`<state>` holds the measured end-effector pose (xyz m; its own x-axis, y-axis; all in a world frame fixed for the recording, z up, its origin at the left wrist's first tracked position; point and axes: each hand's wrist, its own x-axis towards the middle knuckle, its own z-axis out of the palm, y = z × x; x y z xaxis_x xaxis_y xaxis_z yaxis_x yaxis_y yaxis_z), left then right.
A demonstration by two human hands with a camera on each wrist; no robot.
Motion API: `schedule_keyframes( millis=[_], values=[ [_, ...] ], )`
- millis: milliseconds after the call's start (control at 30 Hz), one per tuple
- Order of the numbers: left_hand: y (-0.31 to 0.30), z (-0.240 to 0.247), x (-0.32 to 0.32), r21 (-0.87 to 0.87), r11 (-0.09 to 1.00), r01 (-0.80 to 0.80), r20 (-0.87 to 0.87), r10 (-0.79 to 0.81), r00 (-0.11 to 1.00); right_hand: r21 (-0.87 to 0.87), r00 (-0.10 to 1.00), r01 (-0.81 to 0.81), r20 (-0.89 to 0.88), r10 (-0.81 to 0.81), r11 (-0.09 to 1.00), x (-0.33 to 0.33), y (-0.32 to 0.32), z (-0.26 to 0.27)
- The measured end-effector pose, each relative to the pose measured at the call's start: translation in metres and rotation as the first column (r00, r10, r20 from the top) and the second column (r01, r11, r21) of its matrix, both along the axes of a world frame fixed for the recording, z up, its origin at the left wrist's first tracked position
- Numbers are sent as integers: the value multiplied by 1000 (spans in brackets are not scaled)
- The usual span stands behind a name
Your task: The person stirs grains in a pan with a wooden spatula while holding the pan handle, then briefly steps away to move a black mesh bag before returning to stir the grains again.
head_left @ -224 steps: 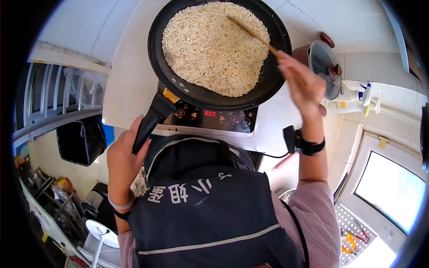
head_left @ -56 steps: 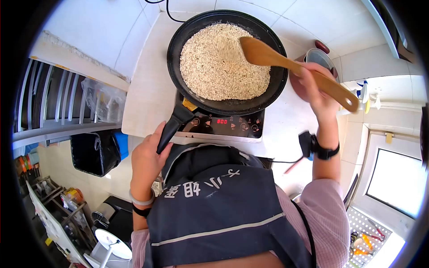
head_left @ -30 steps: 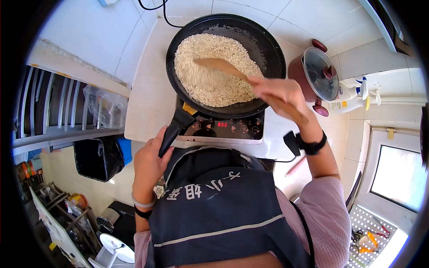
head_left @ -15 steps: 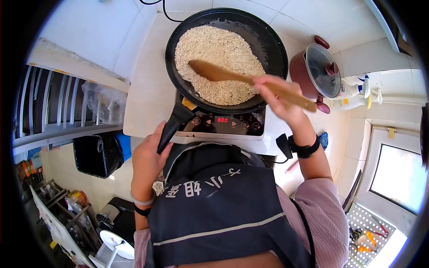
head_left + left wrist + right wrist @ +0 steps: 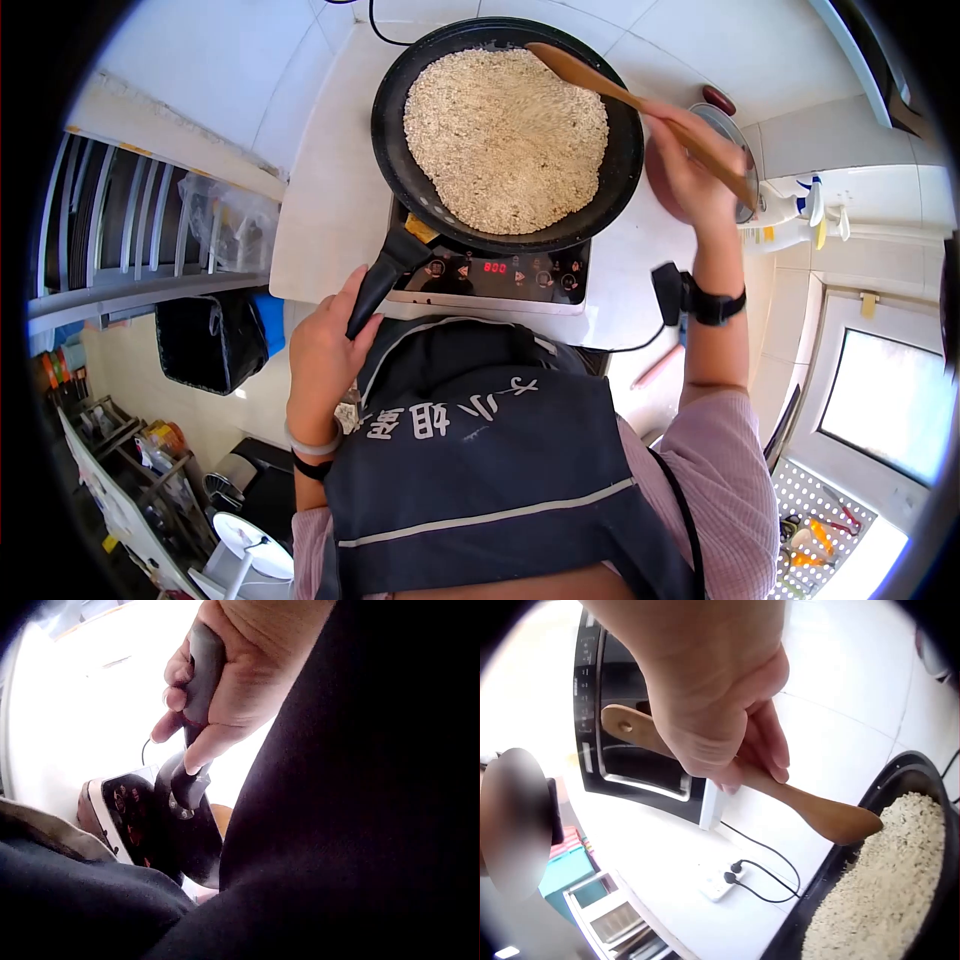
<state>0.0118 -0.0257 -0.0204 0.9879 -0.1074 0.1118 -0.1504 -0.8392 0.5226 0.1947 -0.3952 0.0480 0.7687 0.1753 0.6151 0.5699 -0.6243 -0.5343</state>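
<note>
My left hand point(image 5: 325, 345) grips the black handle point(image 5: 378, 285) of a frying pan point(image 5: 625, 160); the left wrist view shows the fingers wrapped round that handle point(image 5: 204, 682). Pale, oat-like grains point(image 5: 505, 140) lie in a broad layer inside the pan. With my right hand point(image 5: 700, 175) I hold a wooden spatula point(image 5: 580, 72) by its shaft. Its blade is at the far right part of the pan, along the edge of the grains. In the right wrist view the spatula point(image 5: 829, 817) passes through the fingers, its holed end sticking out behind.
The pan sits on an induction cooker point(image 5: 540, 280) with a red lit display. A lidded maroon pot point(image 5: 665, 180) stands to the right, partly behind my right hand, near spray bottles point(image 5: 815, 205). At left are a rack point(image 5: 130, 220) and a black-lined bin point(image 5: 205, 345).
The spatula has swung from the left-middle of the pan to its far right side. The grains have spread rightward over pan surface that was bare. My left hand keeps the handle.
</note>
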Motion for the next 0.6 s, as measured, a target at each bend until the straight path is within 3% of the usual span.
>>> schedule_keyframes(
  millis=[67,133,200,267,400,600],
  values=[
    [0,1,0,-10,1000,5,9,-5,1000,-59,967,-249,34,251,967,20,3,-24],
    [0,4,0,1,1000,-15,-40,15,999,-105,948,-286,-173,266,952,15,14,-37],
    [-1,5,1,-2,1000,-16,-28,16,999,-120,933,-342,-165,321,932,8,20,-36],
    [0,4,-1,-7,1000,-7,-26,7,1000,-104,862,-470,-268,430,877,-4,17,-23],
    [1,1,0,-6,1000,-4,-18,4,1000,-171,770,-615,-339,540,770,-36,-1,24],
    [0,2,-1,-17,1000,7,-3,-7,1000,-179,806,-546,-378,455,818,-85,-33,91]
  ],
)
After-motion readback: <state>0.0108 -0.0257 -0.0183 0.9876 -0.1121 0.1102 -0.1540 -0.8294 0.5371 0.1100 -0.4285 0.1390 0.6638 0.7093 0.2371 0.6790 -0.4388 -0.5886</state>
